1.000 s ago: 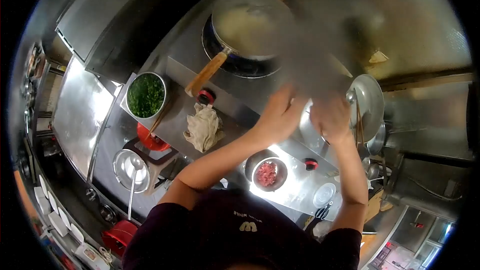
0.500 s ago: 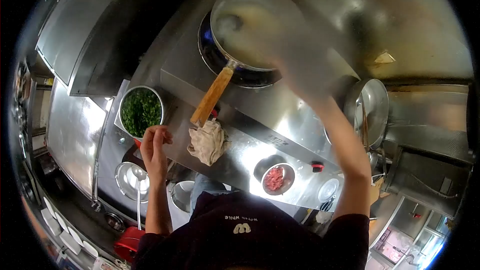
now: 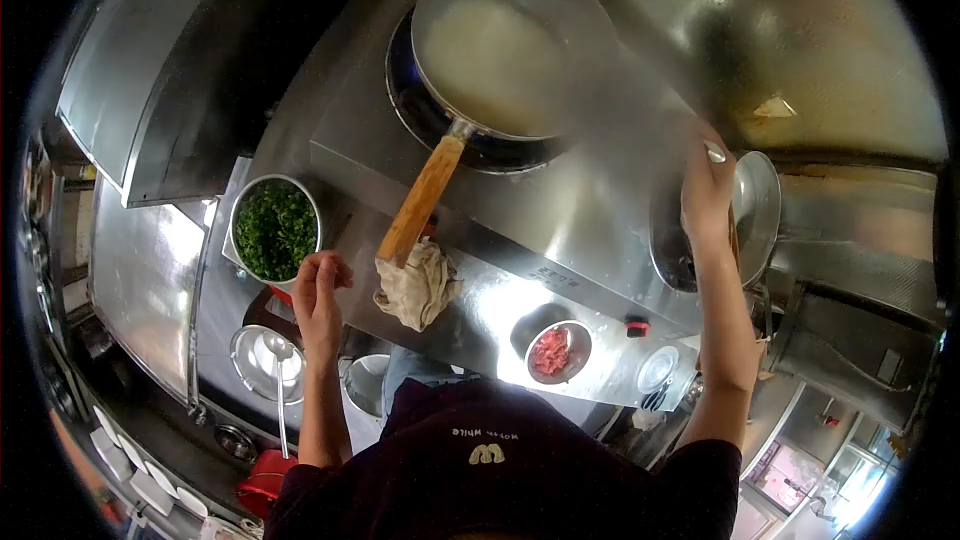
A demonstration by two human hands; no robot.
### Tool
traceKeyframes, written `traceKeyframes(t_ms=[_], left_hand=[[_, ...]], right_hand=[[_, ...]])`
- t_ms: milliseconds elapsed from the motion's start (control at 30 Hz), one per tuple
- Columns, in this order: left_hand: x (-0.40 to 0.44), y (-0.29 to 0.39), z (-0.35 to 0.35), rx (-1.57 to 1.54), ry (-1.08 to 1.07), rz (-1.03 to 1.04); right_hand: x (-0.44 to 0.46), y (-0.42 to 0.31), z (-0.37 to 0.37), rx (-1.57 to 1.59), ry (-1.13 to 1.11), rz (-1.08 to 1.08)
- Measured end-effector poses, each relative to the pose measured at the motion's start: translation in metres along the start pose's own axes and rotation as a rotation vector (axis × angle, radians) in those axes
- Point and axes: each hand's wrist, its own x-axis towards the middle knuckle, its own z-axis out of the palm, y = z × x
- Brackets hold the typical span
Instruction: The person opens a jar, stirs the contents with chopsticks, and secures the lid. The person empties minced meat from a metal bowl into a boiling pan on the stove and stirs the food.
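Observation:
My left hand (image 3: pixel 321 285) hangs just right of a bowl of chopped greens (image 3: pixel 273 230), its fingers loosely curled and apart with nothing in them. My right hand (image 3: pixel 708 190) is closed round something with a small metal end, beside the metal pan (image 3: pixel 757 212) on the right; steam and blur hide most of what it holds. On the burner at the top, a pan with a wooden handle (image 3: pixel 424 198) holds pale, cloudy liquid (image 3: pixel 493 60). A crumpled cloth (image 3: pixel 418 287) lies beneath the handle's end. Steam covers the pan's right side.
A small bowl of raw red meat (image 3: pixel 558 351) and a clear lid or dish (image 3: pixel 657 370) rest on the steel counter's front. A strainer-like bowl with a ladle (image 3: pixel 270 365) stands at lower left, above a red container (image 3: pixel 266 481). A red knob (image 3: pixel 637 327) marks the stove front.
The right hand has moved from over the pan to the metal pan on the right. The left hand first left the right hand for the greens, then stayed there. A dark round shape in the liquid is gone.

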Motion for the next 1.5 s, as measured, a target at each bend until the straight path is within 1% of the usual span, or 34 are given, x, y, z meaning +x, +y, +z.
traceKeyframes(t_ms=[33,167,267,367,467,500,600,700,833,867,900,967,1100,1267,1400,1500], left_hand=[[0.001,0.0,0.001,0.006,-0.009,-0.002],[0.003,0.002,0.007,0.009,-0.015,-0.017],[0.001,0.006,0.009,0.066,-0.003,0.001],[-0.001,0.0,0.005,0.038,0.035,-0.036],[-0.001,0.0,0.005,0.042,0.017,-0.039],[-0.001,-0.002,0.004,0.032,0.008,-0.033],[0.0,-0.007,0.004,0.016,-0.007,-0.029],[0.0,-0.006,0.004,0.035,0.003,-0.048],[0.002,-0.006,0.004,0.055,0.015,-0.047],[0.003,-0.006,0.005,0.055,0.014,-0.04],[0.003,-0.006,0.005,0.057,0.012,-0.041],[0.004,-0.005,0.006,0.063,0.014,-0.041],[0.002,-0.002,0.004,0.114,0.015,-0.047],[0.002,-0.007,0.006,0.076,0.056,-0.068],[0.002,-0.009,0.006,0.066,0.024,-0.049],[0.002,-0.007,0.007,0.066,0.016,-0.049]], right_hand=[[-0.004,-0.006,0.007,0.025,0.012,0.045],[0.003,-0.002,0.022,0.135,-0.046,0.03],[0.012,-0.006,0.026,0.124,-0.097,-0.112],[0.033,-0.001,0.017,0.061,-0.171,-0.321],[0.052,0.011,0.009,-0.157,-0.189,-0.535],[0.057,0.015,0.007,-0.18,-0.199,-0.492],[0.062,0.034,-0.004,-0.398,-0.185,-0.675],[0.033,0.039,-0.004,-0.038,-0.062,-0.224],[0.004,0.029,0.006,0.158,-0.039,0.075],[0.0,0.026,0.011,0.232,-0.011,0.177],[-0.002,0.024,0.015,0.313,0.018,0.219],[-0.005,0.024,0.016,0.386,0.032,0.247],[-0.011,0.017,0.007,0.458,0.011,0.216],[-0.015,-0.005,-0.005,0.465,0.015,0.142],[-0.019,-0.013,-0.014,0.51,-0.014,0.085],[-0.021,-0.017,-0.014,0.527,0.038,0.076]])
